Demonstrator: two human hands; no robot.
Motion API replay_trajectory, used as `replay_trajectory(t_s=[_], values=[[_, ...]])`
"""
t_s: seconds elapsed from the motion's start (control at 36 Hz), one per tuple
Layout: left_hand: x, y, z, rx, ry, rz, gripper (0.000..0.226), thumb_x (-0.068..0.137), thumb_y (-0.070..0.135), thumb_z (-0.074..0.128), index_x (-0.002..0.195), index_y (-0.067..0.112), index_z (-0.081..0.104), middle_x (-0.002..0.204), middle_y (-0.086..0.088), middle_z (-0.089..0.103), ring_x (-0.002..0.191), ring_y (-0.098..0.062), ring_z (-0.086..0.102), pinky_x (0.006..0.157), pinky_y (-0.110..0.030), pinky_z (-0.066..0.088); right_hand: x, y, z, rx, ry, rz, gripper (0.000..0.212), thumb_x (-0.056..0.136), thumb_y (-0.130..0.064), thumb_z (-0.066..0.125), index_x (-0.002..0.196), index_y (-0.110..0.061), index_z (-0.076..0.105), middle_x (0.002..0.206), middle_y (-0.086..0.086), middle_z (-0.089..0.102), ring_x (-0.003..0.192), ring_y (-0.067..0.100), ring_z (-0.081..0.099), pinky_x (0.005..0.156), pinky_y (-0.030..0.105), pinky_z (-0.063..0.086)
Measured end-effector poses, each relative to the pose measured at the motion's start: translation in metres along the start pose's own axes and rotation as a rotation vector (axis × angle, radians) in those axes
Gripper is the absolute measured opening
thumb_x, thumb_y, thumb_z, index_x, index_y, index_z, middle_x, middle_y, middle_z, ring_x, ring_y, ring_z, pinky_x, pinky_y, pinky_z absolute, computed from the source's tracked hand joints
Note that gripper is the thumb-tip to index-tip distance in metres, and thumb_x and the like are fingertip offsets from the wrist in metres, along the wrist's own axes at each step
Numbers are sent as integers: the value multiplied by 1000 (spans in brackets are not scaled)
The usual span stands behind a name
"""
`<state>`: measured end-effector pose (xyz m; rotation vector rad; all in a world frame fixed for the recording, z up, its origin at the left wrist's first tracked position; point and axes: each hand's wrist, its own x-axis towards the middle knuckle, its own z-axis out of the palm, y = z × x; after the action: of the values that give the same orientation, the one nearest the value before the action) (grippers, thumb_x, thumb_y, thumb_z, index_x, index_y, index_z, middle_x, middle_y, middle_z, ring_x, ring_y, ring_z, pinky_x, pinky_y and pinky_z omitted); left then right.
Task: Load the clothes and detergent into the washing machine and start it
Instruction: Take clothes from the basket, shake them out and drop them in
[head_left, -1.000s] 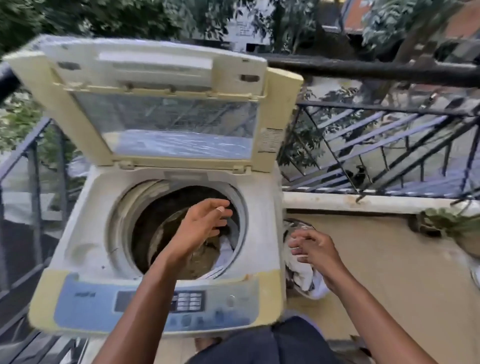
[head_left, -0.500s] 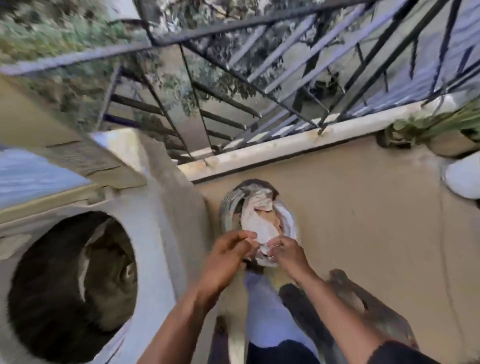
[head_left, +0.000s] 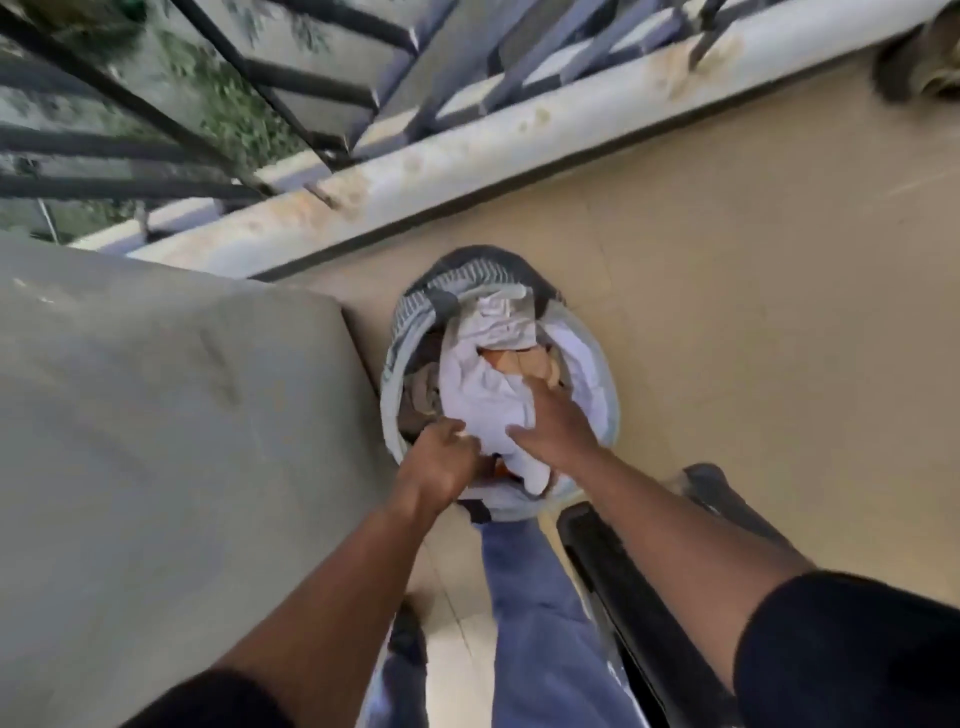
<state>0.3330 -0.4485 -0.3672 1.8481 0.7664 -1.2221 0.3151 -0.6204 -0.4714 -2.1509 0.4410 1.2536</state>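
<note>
A round laundry basket (head_left: 401, 332) stands on the floor beside the washing machine. It is full of clothes, with a white garment (head_left: 483, 395) on top and orange and brown pieces under it. My left hand (head_left: 439, 460) closes on the near edge of the white garment. My right hand (head_left: 553, 423) lies on top of the same garment, fingers curled into the cloth. Only the grey side wall of the washing machine (head_left: 156, 441) shows at the left; its drum and lid are out of view.
A black metal railing (head_left: 249, 88) on a white ledge (head_left: 467, 150) runs along the balcony's far edge. The beige tiled floor (head_left: 753, 312) spreads to the right. A potted plant (head_left: 924, 67) sits at the top right. My legs and a dark object (head_left: 634, 613) lie below the basket.
The view has swung from the machine's drum down to the basket. My left hand left the drum and joined the right hand on the white garment.
</note>
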Motion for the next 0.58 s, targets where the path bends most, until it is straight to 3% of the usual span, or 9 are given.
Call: replay_trajectory(t_s=[0.06,0.08,0.17,0.25,0.31,0.39,0.44,0.53,0.58], values=[[16,2,-2,34,13,-18,41,103,9,55,70,32,47,77,17,52,96,-17,55,71,-27,39,24,7,9,4,-57,0,97,82,-53,78,160,-25,27,161,14,36,145,37,39,112,48,41],[20,4,-3,44,12,-24,40,103,9,55,71,32,47,77,17,52,95,-17,55,75,-29,43,32,9,12,1,-77,0,96,80,-56,79,157,-26,31,158,15,38,142,37,42,110,49,43],[30,1,-7,63,11,-27,19,103,18,58,89,27,65,88,8,67,94,-18,62,94,-35,52,46,15,21,-29,-28,-26,65,81,-58,70,134,-28,45,136,17,54,120,38,56,94,50,53],[33,-3,-10,87,1,-3,18,100,16,57,110,8,70,106,-12,74,97,-29,68,91,-43,55,45,17,29,-22,104,-43,27,88,-56,55,102,-34,50,111,12,62,102,38,62,81,48,56],[29,-4,-12,78,-6,-13,21,100,16,58,116,7,68,111,-11,74,103,-28,68,92,-38,52,33,8,26,26,136,-50,25,90,-54,55,89,-29,48,93,6,61,89,31,62,71,36,51],[18,-2,-16,79,-27,-42,54,90,37,67,139,15,59,133,-9,67,125,-29,62,110,-39,48,8,-9,17,211,104,-38,35,95,-37,67,74,-20,44,68,-4,47,67,16,49,57,32,32],[10,0,-19,89,-44,11,69,76,50,72,137,20,57,133,-5,66,127,-27,62,110,-40,49,-11,-22,9,374,61,-21,41,94,-31,70,70,-21,39,64,-5,40,62,12,42,60,33,31],[2,-2,-25,218,-55,81,73,76,39,78,142,27,51,133,6,65,122,-19,63,99,-32,51,-41,-40,-5,479,2,-55,42,93,-27,72,67,-23,39,63,-9,38,61,8,40,62,32,31],[-2,-2,-29,307,-30,150,94,70,39,81,153,30,39,141,4,62,128,-21,62,102,-33,52,-64,-53,-17,559,-31,-107,37,92,-27,72,67,-24,44,63,-13,41,62,7,43,64,32,33]])
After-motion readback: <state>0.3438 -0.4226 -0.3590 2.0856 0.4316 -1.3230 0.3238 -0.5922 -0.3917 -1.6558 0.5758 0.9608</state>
